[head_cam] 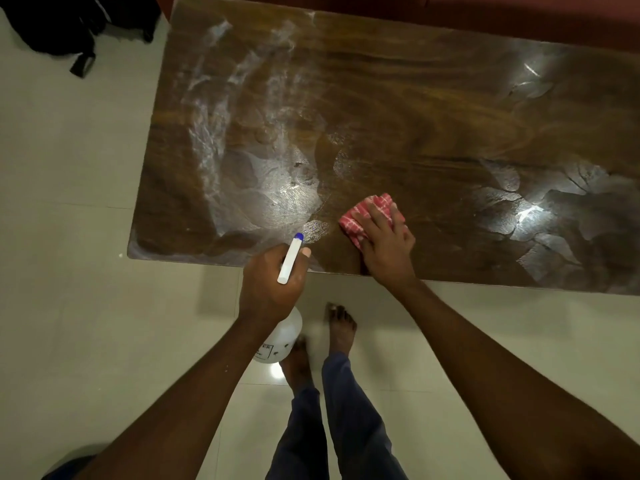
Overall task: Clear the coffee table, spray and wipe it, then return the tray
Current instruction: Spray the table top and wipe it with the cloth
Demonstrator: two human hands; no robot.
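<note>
The dark wooden coffee table (398,109) fills the upper part of the head view, with wet streaks and spray patches on its left and right parts. My right hand (386,242) presses flat on a red-and-white checked cloth (363,211) near the table's front edge. My left hand (268,285) grips the white spray bottle (282,336) by its neck at the front edge; its blue-tipped nozzle (292,256) points toward the table. No tray is in view.
Pale floor tiles (69,202) surround the table. A black bag (69,26) lies on the floor at the top left. A dark red sofa edge (519,19) runs behind the table. My bare feet (341,327) stand close to the front edge.
</note>
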